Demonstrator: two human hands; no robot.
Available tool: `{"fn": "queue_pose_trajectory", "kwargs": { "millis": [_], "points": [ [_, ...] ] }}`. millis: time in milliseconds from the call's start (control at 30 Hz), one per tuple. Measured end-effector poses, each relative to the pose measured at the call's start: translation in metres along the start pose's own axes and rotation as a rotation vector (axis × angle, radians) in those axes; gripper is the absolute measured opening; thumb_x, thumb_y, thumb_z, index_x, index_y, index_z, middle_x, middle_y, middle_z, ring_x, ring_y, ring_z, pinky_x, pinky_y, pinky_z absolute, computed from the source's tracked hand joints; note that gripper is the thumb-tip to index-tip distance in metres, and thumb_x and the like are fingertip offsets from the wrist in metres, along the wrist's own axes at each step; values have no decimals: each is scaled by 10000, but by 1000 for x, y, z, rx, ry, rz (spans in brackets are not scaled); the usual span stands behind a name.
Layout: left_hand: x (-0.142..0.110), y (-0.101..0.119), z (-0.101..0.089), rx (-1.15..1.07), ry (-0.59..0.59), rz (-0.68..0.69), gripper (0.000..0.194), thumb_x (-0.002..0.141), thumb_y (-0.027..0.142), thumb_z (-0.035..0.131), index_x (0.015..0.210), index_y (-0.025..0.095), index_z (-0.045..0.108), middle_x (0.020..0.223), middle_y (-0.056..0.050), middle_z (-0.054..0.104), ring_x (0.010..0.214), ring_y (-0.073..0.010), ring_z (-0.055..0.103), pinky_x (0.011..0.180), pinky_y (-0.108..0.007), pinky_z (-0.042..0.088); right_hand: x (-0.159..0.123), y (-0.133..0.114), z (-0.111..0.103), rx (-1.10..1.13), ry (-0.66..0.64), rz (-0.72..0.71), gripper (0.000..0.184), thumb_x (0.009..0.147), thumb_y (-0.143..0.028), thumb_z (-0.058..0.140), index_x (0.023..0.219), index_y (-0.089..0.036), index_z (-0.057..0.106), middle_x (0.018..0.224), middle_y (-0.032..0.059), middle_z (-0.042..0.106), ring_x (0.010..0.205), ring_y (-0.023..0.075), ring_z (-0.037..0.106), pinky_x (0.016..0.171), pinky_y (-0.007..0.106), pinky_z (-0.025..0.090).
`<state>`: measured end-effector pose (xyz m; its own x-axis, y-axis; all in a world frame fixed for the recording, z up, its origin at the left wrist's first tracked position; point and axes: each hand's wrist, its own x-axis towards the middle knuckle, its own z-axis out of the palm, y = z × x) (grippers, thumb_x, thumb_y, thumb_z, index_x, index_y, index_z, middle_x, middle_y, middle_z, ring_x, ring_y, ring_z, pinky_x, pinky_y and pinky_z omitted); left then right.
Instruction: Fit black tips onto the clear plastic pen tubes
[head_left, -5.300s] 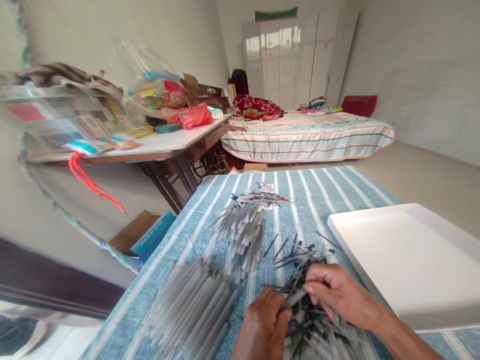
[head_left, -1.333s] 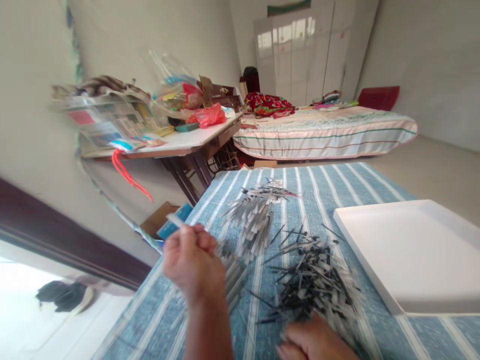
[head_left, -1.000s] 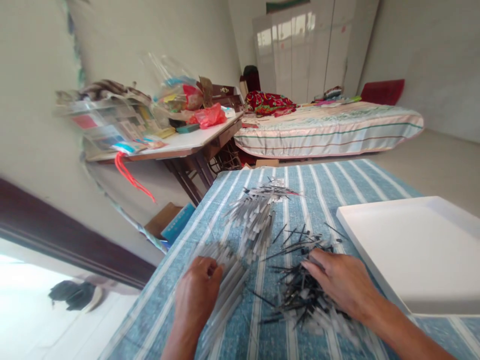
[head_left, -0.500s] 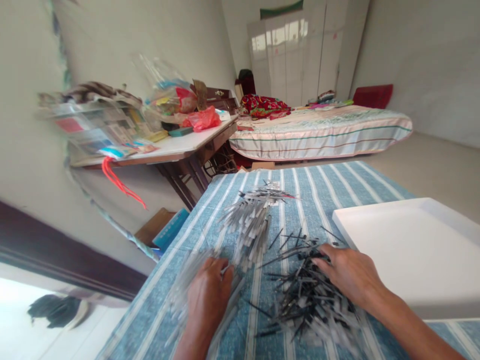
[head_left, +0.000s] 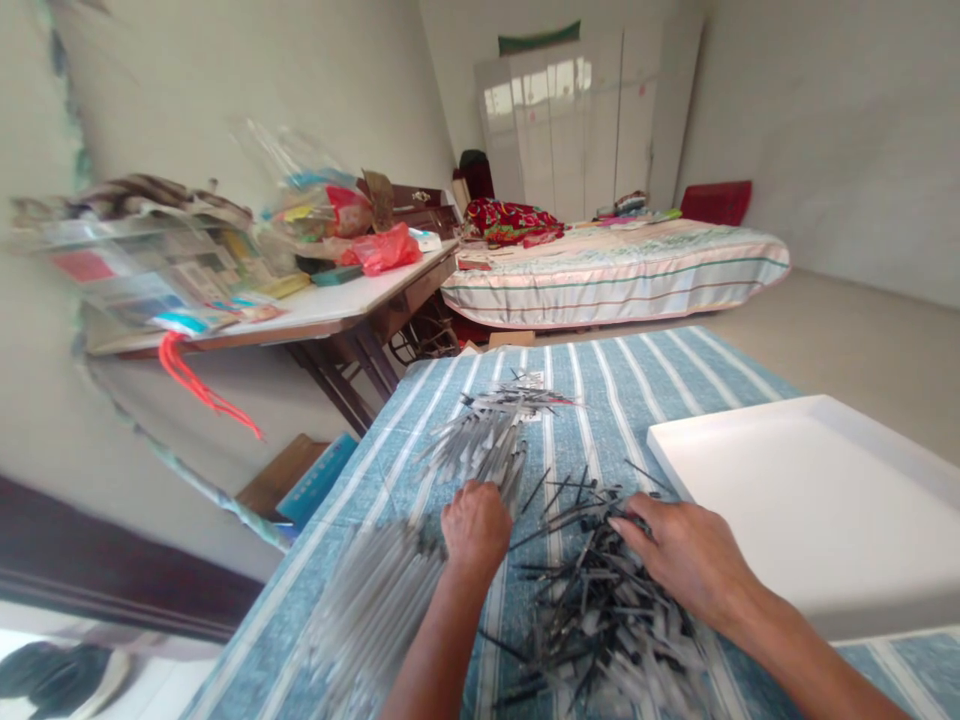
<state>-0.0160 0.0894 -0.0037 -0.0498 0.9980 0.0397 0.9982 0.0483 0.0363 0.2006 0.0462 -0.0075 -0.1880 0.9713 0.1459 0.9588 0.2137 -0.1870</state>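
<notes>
My left hand (head_left: 478, 525) is closed, knuckles up, at the near end of a bundle of thin grey sticks (head_left: 472, 445); its fingertips are hidden, so what it holds does not show. Left of that wrist lies a neat row of pale, clear-looking thin sticks (head_left: 375, 600), blurred. My right hand (head_left: 686, 550) reaches into the upper right of a tangled heap of thin black and grey sticks (head_left: 600, 610). Thumb and forefinger curl together there among the dark pieces, and I cannot make out what is between them.
A shallow white tray (head_left: 810, 500) lies right of the heap on the blue striped cloth (head_left: 622, 380). More dark sticks (head_left: 517, 398) sit farther back. A cluttered side table (head_left: 330, 310) stands at left, a bed (head_left: 622, 270) behind.
My left hand has moved from the pale row, forward and right, to the grey bundle's near end. My right hand stays at the heap. The view has shifted slightly.
</notes>
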Motion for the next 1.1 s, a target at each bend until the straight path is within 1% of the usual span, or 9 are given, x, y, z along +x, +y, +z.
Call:
{"fn": "queue_pose_trajectory", "kwargs": {
  "millis": [67, 167, 267, 333, 500, 633, 767, 900, 1100],
  "points": [
    [-15, 2, -11, -31, -2, 53, 249, 776, 180, 371, 772, 161, 619, 850, -126, 634, 776, -265, 602, 614, -319, 385, 0, 0, 0, 96, 32, 14, 263, 875, -386, 375, 839, -220, 576, 591, 24, 664, 576, 217, 646, 491, 256, 357],
    [-43, 5, -27, -192, -80, 151, 180, 773, 216, 423, 667, 196, 566, 645, -19, 597, 601, -172, 561, 537, -245, 341, 1, -1, -3, 344, 57, 52, 306, 859, -447, 385, 940, -210, 560, 529, -7, 609, 511, 182, 598, 493, 246, 378],
    [-66, 4, -37, -536, -206, 234, 157, 750, 218, 478, 604, 192, 531, 559, 28, 525, 555, -131, 498, 518, -216, 308, 1, -5, -5, 643, -9, 37, 361, 872, -455, 342, 723, -205, 555, 494, -26, 545, 484, 137, 551, 491, 221, 391],
    [-75, 1, -40, -718, -256, 237, 156, 734, 203, 502, 581, 181, 530, 554, 33, 499, 559, -120, 467, 522, -212, 298, -1, -7, -5, 831, -121, 35, 438, 883, -462, 301, 575, -199, 464, 475, -35, 518, 408, 98, 498, 438, 197, 369],
    [-79, -10, -33, -1117, -281, 51, 62, 690, 219, 600, 670, 162, 615, 522, 41, 472, 496, -91, 390, 472, -202, 275, -4, -11, 7, 1093, -351, 112, 437, 846, -531, 341, 582, -190, 412, 401, -74, 477, 248, 41, 338, 295, 154, 204],
    [-81, -11, -25, -1663, -230, -151, 188, 582, 207, 710, 757, 156, 665, 551, 13, 564, 454, -89, 447, 461, -208, 343, -5, -17, 14, 1249, -363, 206, 452, 817, -568, 376, 589, -181, 419, 367, -73, 486, 226, 29, 308, 282, 139, 162],
    [-84, 1, -20, -2079, -157, -223, 192, 550, 185, 744, 733, 176, 687, 470, 33, 521, 444, -79, 439, 470, -213, 384, -7, -27, 17, 1398, -365, 269, 460, 794, -579, 415, 570, -177, 402, 351, -60, 503, 212, 18, 285, 269, 128, 138],
    [-83, 9, -11, -2147, -112, -274, 155, 604, 218, 730, 743, 175, 677, 499, 25, 543, 462, -76, 446, 479, -215, 408, -11, -32, 21, 1424, -364, 253, 431, 791, -536, 457, 563, -176, 397, 366, -59, 513, 213, 12, 305, 264, 119, 145],
    [-78, 6, 0, -2096, 8, -396, 172, 624, 247, 716, 742, 150, 637, 538, 21, 572, 444, -69, 443, 470, -217, 426, -13, -38, 20, 1265, -309, 177, 283, 776, -398, 528, 624, -176, 439, 477, -53, 565, 287, 33, 424, 300, 127, 250]
  ]
}}
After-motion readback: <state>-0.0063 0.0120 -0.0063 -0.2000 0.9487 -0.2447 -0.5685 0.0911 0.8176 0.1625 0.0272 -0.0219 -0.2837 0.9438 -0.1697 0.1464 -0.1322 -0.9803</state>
